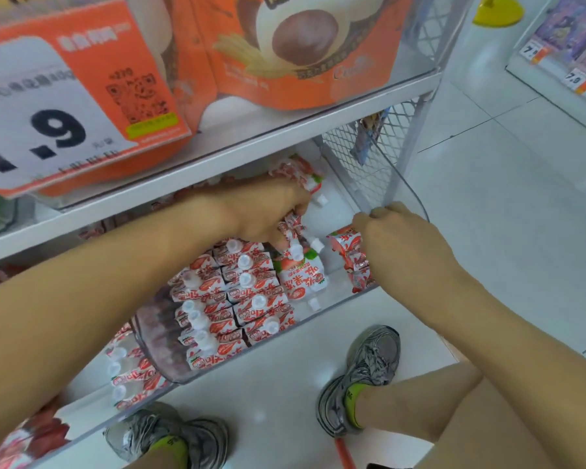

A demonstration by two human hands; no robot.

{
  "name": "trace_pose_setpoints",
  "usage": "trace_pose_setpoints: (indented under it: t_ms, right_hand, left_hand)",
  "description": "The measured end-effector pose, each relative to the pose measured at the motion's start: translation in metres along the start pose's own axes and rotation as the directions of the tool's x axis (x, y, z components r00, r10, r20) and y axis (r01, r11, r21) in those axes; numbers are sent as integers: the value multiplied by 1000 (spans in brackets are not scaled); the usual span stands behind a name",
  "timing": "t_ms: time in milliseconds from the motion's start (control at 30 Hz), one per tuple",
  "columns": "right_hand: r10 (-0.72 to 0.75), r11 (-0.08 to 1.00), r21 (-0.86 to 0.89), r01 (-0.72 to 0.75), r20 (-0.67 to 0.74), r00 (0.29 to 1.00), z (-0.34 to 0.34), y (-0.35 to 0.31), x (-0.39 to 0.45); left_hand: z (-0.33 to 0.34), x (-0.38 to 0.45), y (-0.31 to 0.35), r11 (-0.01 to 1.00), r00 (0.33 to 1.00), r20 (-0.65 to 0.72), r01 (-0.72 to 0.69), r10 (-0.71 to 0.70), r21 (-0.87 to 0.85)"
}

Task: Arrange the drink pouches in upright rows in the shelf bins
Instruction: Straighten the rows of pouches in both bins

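Observation:
Red-and-white strawberry drink pouches with white caps point(247, 289) stand in upright rows inside a clear plastic shelf bin point(325, 309). One pouch point(303, 279) lies flat at the right end of the rows. My left hand point(268, 214) reaches deep into the bin and grips a pouch point(293, 223) at the back. My right hand point(396, 238) curls round several pouches point(351, 255) near the bin's right front corner. More pouches point(298, 172) lie loose at the back of the shelf.
An upper shelf point(217, 164) with orange snack bags and a large price tag point(58, 110) hangs just above my left arm. A mesh side panel point(366, 143) closes the shelf on the right. My two grey shoes stand on the white floor below.

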State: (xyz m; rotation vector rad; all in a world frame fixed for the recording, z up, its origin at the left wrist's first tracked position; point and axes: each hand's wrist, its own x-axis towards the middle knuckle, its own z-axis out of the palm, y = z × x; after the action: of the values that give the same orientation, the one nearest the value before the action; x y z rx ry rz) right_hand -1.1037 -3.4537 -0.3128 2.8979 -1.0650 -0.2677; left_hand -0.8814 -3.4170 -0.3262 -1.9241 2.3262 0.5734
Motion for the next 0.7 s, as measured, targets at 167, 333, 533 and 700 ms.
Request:
trace_pose_setpoints:
  t_ms: [167,333,533,700]
  right_hand:
    - [-189,971,-94,219,257,948,5,10,40]
    - [-210,971,-31,236,356,911,5,19,45]
    - [-41,986,164,-4,265,963,-6,15,28]
    - [143,904,427,-26,-244,959,-22,22,-20]
  left_hand:
    - [8,-7,6,999,998,-60,-3,5,37]
    - [5,-15,2,988,950,-278,119,-142,-98]
    - [22,2,34,904,785,-467,272,-406,-329]
    - [46,29,56,805,855,-252,270,-452,-529]
